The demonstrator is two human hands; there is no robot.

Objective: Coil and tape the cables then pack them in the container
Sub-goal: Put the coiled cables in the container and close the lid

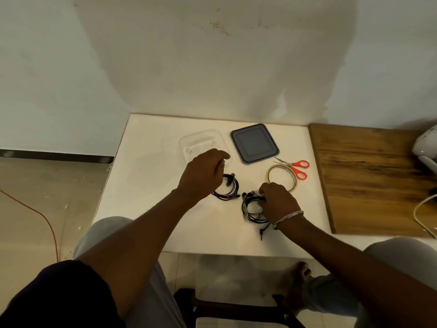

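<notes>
Black cables lie in two round coils on the white table [146, 162] — one coil [228, 189] under the left hand [204, 172], the other coil [251, 209] under the right hand [277, 201]. They sit close to the person, likely so both hands can reach them easily.

Behind them is the clear container [189, 143], open, with its grey lid [254, 143] just beside it, so it looks ready for packing. I cannot tell what is inside it. A tape roll [272, 172] and red scissors [296, 169] wait near the right hand, handy for taping.

Curled loosely, the left hand hangs over its coil; I cannot tell if it holds any wire. On the other side, the right hand's fingers [264, 188] are bent down onto the second coil — pressing or pinching it, it seems.
</notes>
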